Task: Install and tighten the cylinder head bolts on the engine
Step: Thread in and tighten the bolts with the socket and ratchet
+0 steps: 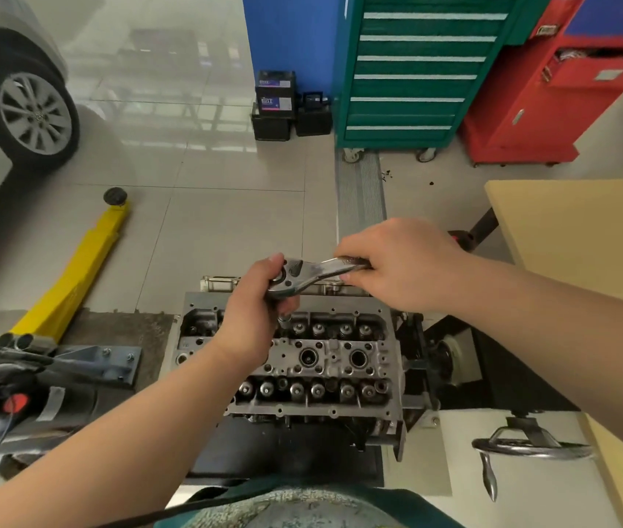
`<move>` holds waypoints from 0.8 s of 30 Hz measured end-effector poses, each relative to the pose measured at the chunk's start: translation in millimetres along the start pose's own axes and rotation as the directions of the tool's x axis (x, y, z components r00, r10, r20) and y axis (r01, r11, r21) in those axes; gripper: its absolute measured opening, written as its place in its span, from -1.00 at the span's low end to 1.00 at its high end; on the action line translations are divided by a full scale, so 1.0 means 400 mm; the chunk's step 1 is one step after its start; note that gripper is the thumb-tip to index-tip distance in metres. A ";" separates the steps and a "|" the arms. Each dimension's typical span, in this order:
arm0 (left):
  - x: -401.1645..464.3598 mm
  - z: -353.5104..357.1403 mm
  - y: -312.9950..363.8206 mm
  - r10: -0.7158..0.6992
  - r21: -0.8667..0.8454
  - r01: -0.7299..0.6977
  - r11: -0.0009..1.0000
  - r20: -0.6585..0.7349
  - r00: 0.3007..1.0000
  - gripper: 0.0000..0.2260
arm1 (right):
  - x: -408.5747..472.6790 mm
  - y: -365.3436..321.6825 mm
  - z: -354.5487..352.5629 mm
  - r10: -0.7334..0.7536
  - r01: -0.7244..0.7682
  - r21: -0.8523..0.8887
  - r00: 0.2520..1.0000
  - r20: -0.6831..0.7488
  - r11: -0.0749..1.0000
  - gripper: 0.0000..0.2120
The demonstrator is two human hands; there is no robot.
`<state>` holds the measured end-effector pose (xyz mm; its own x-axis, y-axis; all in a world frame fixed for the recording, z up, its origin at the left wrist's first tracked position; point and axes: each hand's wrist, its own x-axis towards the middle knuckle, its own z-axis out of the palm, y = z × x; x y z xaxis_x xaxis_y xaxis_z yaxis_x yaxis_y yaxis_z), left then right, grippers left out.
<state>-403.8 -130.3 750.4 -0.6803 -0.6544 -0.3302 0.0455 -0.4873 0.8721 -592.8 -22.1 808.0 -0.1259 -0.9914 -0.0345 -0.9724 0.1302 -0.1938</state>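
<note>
Left hand: the left hand (251, 318) is wrapped tight around the head of the ratchet wrench (312, 278), fingers (290, 307) curled under it, thumb up at the top.
Right hand: the right hand (401, 262) clamps the handle end of the wrench at 3 o'clock from the left hand, fingers folded over the steel.
Wrench: one chrome ratchet, held nearly level just above the far edge of the head; a socket (284, 320) drops from it, beside the far valve row.
Cylinder head: the cylinder head (325, 360) sits dead centre on the engine stand, at 6 o'clock below both hands.
Count on the head: two spark plug wells in view down the middle, a row of valve springs on each side; the left end is hidden behind the wrist.
Bolts: can't tell from here which bolts are in.
Stand wheel: one hand wheel (531, 449) at 4 o'clock.
Floor: one yellow lift arm (74, 276) at 9 o'clock, one car wheel (34, 112) at 10 o'clock.
Cabinets: two of them, green tool cabinet (412, 70) at 1 o'clock, red cabinet (553, 89) right beside it.
</note>
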 end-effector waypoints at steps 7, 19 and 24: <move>-0.015 -0.014 -0.024 0.049 0.000 -0.049 0.999 -0.050 0.998 -0.59 | 0.015 0.006 -0.001 -0.091 0.091 -0.006 0.996 0.015 0.996 -0.90; -0.065 0.071 -0.041 0.368 0.317 -0.282 0.905 -0.255 0.894 -0.82 | 0.011 0.038 -0.003 -0.238 0.265 -0.187 0.959 0.154 0.946 -0.74; -0.040 0.107 -0.024 0.382 0.320 -0.297 0.900 -0.248 0.890 -0.52 | -0.107 -0.061 0.030 0.070 -0.059 -0.100 0.991 0.113 0.993 -0.68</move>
<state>-424.5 -90.5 762.8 -0.4069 -0.9121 -0.0505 0.0086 -0.0591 0.9982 -561.2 17.4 802.3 -0.1710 -0.9725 -0.1584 -0.9781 0.1870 -0.0919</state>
